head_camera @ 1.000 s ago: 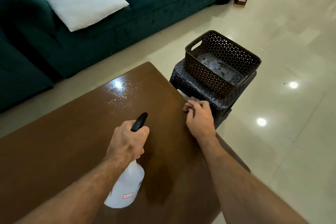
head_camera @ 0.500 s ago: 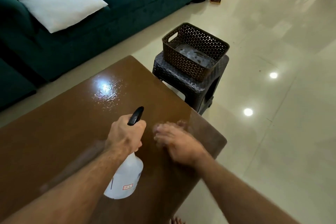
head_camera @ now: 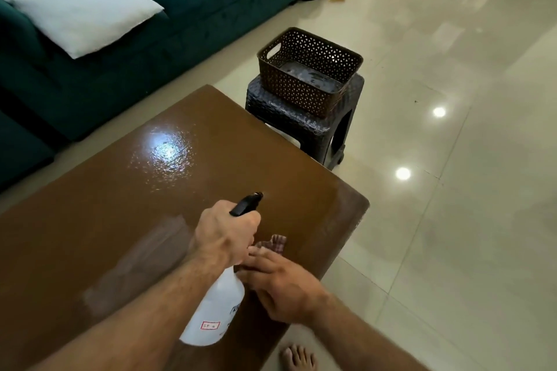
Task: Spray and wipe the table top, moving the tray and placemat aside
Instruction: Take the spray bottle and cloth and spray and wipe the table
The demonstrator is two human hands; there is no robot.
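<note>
My left hand (head_camera: 224, 235) grips the black trigger head of a white spray bottle (head_camera: 215, 315), held just above the brown table top (head_camera: 90, 205). My right hand (head_camera: 280, 283) lies flat, fingers straight, pressing a small checked cloth (head_camera: 275, 244) onto the table near its right edge, just right of the bottle. Only a corner of the cloth shows beyond my fingers. A wet sheen of spray glistens on the far part of the table. No tray or placemat is on the table.
A dark perforated basket (head_camera: 310, 69) sits on a dark woven stool (head_camera: 301, 123) past the table's far right corner. A teal sofa (head_camera: 168, 18) with a white pillow (head_camera: 72, 3) runs along the left. Glossy tiles lie to the right; my bare foot (head_camera: 298, 357) shows below.
My right hand has slid the cloth from the far right table edge back toward me, next to the bottle. The left hand stays on the bottle. The view has shifted right.
</note>
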